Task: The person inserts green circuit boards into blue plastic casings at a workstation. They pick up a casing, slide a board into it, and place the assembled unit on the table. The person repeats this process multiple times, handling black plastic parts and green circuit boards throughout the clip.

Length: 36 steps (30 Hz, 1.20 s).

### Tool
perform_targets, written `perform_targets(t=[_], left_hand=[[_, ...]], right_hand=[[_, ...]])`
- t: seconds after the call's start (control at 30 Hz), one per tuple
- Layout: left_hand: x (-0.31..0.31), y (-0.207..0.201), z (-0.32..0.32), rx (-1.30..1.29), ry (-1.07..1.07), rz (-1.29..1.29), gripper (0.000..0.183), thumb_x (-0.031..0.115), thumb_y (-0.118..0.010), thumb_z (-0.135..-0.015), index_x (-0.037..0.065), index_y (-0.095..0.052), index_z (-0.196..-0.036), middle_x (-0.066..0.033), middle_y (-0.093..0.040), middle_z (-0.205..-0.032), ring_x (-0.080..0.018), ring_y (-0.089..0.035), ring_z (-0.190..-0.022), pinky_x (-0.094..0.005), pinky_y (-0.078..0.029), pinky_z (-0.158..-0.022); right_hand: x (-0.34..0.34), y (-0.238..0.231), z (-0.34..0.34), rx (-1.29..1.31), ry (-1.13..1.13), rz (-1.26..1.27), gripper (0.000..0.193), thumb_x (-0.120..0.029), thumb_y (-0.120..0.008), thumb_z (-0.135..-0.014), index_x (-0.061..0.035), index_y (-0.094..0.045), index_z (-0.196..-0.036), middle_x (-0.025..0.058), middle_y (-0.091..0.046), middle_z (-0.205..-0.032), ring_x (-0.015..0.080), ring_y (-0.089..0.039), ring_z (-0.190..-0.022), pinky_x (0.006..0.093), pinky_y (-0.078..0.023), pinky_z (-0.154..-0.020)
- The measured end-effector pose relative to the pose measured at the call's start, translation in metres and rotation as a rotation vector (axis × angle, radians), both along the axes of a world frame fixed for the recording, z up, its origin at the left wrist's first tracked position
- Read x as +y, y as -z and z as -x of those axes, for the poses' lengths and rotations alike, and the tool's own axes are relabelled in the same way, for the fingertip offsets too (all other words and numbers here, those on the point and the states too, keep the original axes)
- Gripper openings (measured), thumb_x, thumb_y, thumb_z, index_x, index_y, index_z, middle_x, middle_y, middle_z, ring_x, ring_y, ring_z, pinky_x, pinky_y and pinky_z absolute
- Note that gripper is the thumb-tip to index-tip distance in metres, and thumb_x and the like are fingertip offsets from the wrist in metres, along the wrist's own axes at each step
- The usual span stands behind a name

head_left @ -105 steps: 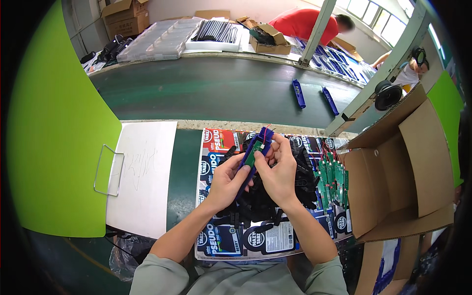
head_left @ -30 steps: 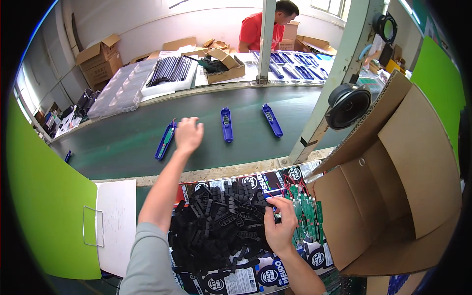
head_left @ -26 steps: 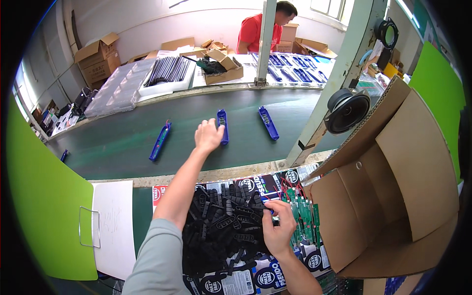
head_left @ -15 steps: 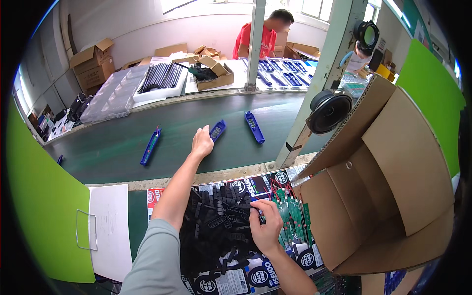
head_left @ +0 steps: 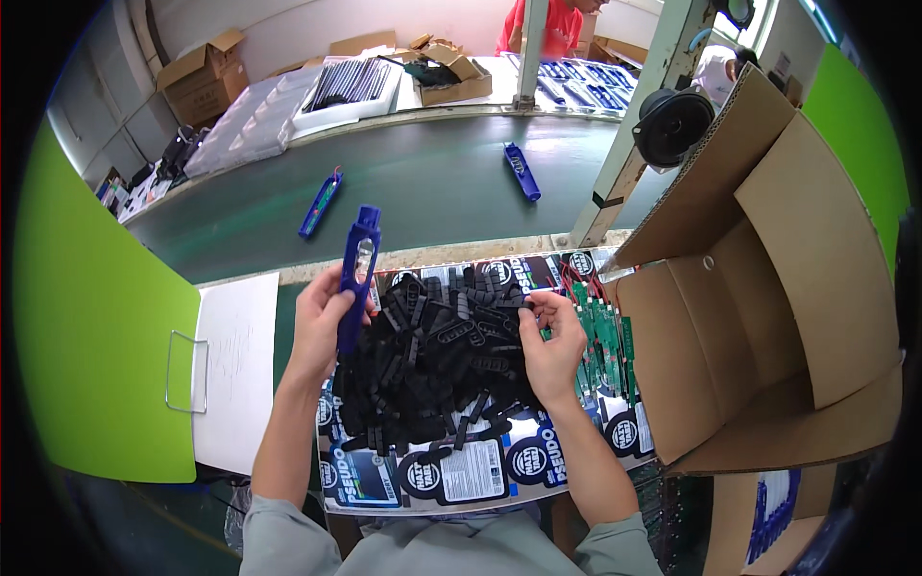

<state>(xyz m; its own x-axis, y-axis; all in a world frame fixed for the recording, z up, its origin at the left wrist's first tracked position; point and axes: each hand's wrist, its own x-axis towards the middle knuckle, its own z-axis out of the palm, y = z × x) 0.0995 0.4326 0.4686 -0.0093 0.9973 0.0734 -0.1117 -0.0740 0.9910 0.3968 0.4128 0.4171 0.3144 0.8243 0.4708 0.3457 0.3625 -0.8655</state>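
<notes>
My left hand (head_left: 320, 324) is closed round a long blue plastic housing (head_left: 360, 257). It stands nearly upright above the left side of a pile of black rubber button pads (head_left: 447, 331), with an opening in its upper half. At the pile's right edge, the fingertips of my right hand (head_left: 554, 348) are pinched together. Whatever lies between them is too small and dark to make out. Green circuit boards (head_left: 603, 346) with red wires lie just right of that hand.
Beyond the worktop runs a green conveyor belt (head_left: 423, 182) carrying two blue housings, one left (head_left: 320, 204) and one right (head_left: 521, 173). An open cardboard box (head_left: 687, 355) stands at right. A metal post (head_left: 615, 178) holds a round black speaker (head_left: 675, 128). Across the belt is a person in red (head_left: 565, 29).
My left hand has lifted the blue housing off the belt and brought it back over the pile's left side. My right hand remains at the pile's right edge. The view has tilted downward.
</notes>
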Motion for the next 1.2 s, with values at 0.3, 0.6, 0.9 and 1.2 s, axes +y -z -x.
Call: perform_targets(t=[0.3,0.6,0.9,1.2], left_hand=[[-0.047,0.031,-0.015,-0.184,-0.039,-0.041,0.035,0.0,-0.061,-0.101,-0.006,-0.058,-0.136,-0.0129,-0.069,-0.113,-0.0176,-0.07,-0.092,-0.0317,-0.062,-0.079],[-0.058,0.041,-0.016,-0.051,-0.022,-0.163,0.038,-0.002,-0.06,-0.101,-0.005,-0.057,-0.139,-0.0088,-0.069,-0.118,-0.0125,-0.068,-0.101,-0.0272,-0.058,-0.086],[-0.062,0.038,-0.023,0.162,-0.033,-0.296,0.033,-0.002,-0.066,-0.095,-0.005,-0.066,-0.127,-0.011,-0.068,-0.11,-0.0159,-0.069,-0.099,-0.0288,-0.056,-0.085],[-0.064,0.041,-0.025,0.175,-0.139,-0.225,0.02,0.004,-0.075,-0.092,-0.004,-0.073,-0.11,-0.0085,-0.071,-0.091,-0.0145,-0.069,-0.079,-0.0287,-0.055,-0.068]], right_hand=[[-0.004,-0.005,-0.003,-0.084,-0.063,-0.097,0.019,0.005,-0.074,-0.084,-0.0007,-0.073,-0.102,0.0073,-0.069,-0.1,0.0118,-0.055,-0.072,0.0275,-0.048,-0.067],[-0.024,-0.07,0.058,-0.326,-0.276,-0.196,0.018,0.005,-0.076,-0.082,0.0005,-0.072,-0.099,0.0105,-0.07,-0.095,0.0171,-0.066,-0.077,0.0296,-0.053,-0.07],[-0.017,-0.074,0.105,-0.618,-0.148,-0.374,0.016,-0.007,-0.083,-0.076,-0.0056,-0.074,-0.09,0.0074,-0.059,-0.092,0.0269,-0.056,-0.092,0.0408,-0.041,-0.081],[-0.022,-0.063,0.114,-0.708,-0.049,-0.397,0.034,-0.009,-0.085,-0.074,-0.0071,-0.068,-0.103,0.0084,-0.056,-0.099,0.028,-0.054,-0.094,0.0423,-0.039,-0.084]])
